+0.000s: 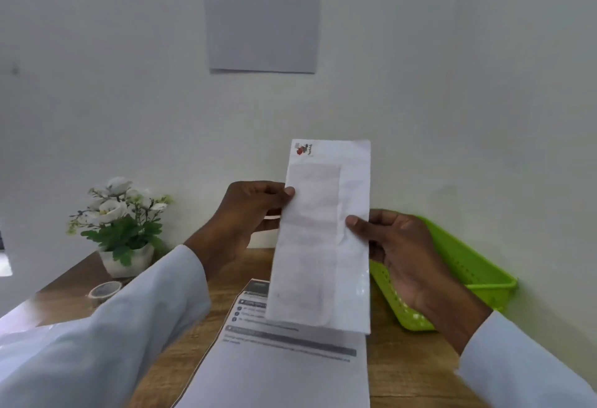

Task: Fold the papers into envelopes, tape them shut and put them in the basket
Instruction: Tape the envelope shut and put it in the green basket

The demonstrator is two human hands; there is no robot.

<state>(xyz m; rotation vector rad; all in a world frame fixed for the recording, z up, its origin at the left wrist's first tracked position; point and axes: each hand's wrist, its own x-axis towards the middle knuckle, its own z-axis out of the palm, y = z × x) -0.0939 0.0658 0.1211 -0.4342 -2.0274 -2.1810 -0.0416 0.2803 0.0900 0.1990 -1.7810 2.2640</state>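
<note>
A long, narrow folded paper (pixel 319 239) stands upright in the air above the desk, with a small red logo at its top left corner and a glossy strip near its lower right edge. My left hand (pixel 248 213) pinches its left edge with thumb and fingers. My right hand (pixel 397 246) grips its right edge a little lower. Flat on the wooden desk below lies a printed sheet (pixel 284 365). A green plastic basket (pixel 478 275) sits at the right against the wall, partly hidden behind my right hand. A roll of clear tape (pixel 105 291) rests at the left.
A white pot of artificial white flowers (pixel 121 230) stands at the back left of the desk (pixel 407 372). A printed notice (pixel 263 13) hangs on the white wall straight ahead. My white sleeves cover the near left and right of the desk.
</note>
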